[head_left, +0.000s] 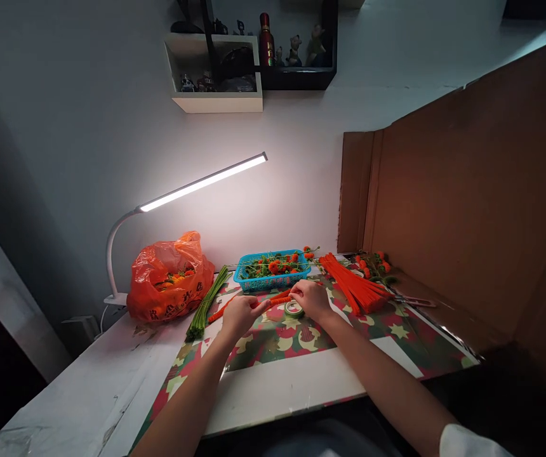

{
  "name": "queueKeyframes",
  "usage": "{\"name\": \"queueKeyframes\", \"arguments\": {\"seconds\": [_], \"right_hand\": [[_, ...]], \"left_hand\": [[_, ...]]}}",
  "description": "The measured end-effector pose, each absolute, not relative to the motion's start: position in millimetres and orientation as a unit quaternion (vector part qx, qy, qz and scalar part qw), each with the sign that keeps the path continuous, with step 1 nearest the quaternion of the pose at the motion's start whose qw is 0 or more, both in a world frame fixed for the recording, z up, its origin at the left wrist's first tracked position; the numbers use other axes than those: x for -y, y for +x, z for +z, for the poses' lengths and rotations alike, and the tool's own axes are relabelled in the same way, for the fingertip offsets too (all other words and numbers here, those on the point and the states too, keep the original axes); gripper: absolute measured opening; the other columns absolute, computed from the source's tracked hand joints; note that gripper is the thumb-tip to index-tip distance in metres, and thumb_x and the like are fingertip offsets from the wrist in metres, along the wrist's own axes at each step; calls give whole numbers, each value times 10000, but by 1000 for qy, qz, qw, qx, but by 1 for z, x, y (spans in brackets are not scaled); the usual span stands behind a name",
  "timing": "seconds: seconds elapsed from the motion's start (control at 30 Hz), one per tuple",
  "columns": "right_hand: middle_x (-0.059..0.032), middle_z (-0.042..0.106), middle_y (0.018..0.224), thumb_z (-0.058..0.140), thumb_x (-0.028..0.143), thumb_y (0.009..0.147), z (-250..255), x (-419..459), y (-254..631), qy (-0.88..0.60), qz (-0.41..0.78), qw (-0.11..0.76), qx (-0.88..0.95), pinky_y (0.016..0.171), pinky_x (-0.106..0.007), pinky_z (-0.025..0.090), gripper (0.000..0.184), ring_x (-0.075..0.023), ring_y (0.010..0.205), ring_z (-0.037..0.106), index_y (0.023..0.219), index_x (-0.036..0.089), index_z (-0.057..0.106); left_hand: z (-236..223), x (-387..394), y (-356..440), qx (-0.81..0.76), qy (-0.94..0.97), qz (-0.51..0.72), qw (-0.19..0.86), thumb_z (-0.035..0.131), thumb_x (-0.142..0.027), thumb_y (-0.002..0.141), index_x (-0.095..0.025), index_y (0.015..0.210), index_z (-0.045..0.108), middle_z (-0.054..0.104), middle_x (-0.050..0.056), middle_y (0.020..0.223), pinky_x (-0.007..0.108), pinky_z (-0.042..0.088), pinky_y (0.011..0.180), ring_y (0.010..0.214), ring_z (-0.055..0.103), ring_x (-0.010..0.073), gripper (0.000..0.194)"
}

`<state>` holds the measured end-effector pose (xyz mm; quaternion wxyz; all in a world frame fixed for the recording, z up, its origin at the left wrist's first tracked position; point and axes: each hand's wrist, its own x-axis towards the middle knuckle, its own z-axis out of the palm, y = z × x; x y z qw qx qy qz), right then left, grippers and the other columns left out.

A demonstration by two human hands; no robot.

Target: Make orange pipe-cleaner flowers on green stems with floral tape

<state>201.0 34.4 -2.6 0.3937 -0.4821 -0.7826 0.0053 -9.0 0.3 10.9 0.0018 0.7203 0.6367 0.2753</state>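
Observation:
An orange pipe cleaner (280, 301), possibly more than one, runs sideways between my two hands. My left hand (243, 315) is closed on it, thumb and fingertips pinching near its middle. At the other side my right hand (310, 298) pinches it with bent fingers. An orange length (219, 311) sticks out to the left beyond my left hand. Just below my right hand lies a roll of green tape (294, 311) on the patterned mat. To the right is a thick bundle of orange-red pipe cleaners (356, 285); to the left, a bundle of green ones (207, 304).
Behind my hands stands a blue basket (273, 284) holding orange flowers with green stems. An orange plastic bag (168, 279) and a lit lamp (201, 184) are at left. Loose orange flowers (372, 263) and scissors (418, 302) lie by the cardboard wall (458, 190) at right.

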Motion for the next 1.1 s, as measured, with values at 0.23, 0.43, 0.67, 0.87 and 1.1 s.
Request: {"name": "queueKeyframes", "arguments": {"seconds": [0.23, 0.43, 0.67, 0.87, 1.1], "right_hand": [[-27, 641, 722, 546, 198, 827, -3, -25, 191, -444, -20, 497, 745, 603, -234, 356, 131, -147, 699, 576, 741, 188, 644], [-53, 601, 679, 542, 339, 825, -6, -23, 182, -438, 96, 567, 690, 585, -262, 359, 209, -154, 624, 504, 753, 182, 659], [7, 538, 572, 737, 510, 573, -6, -37, 177, -317, 462, 646, 518, 510, -260, 332, 374, -111, 525, 423, 724, 177, 661], [96, 343, 442, 821, 454, 485, -2, -40, 186, -209, 673, 542, 459, 438, -218, 217, 406, -48, 419, 264, 640, 185, 559], [87, 381, 466, 829, 454, 464, -1, -41, 186, -219, 650, 561, 464, 448, -223, 227, 419, -47, 434, 271, 651, 180, 572]], "left_hand": [[4, -4, -6, -640, 666, 366, 114, 447, -646, 738, -188, 452, 324, 253, -44, 448, 259, 164, 490, 447, 259, 95, 554], [-1, -7, -4, -641, 651, 361, 189, 367, -608, 811, -203, 494, 370, 245, -36, 493, 278, 162, 505, 459, 268, 108, 514], [-6, -11, -2, -625, 656, 350, 240, 246, -607, 852, -203, 613, 458, 337, 0, 527, 294, 181, 497, 464, 342, 148, 515], [-2, -9, 0, -581, 660, 392, 271, 334, -604, 833, -222, 563, 349, 265, -20, 514, 292, 161, 507, 467, 294, 135, 468], [-3, -11, -3, -555, 667, 386, 314, 337, -631, 815, -219, 560, 312, 193, -52, 497, 278, 151, 464, 419, 220, 94, 485]]}}
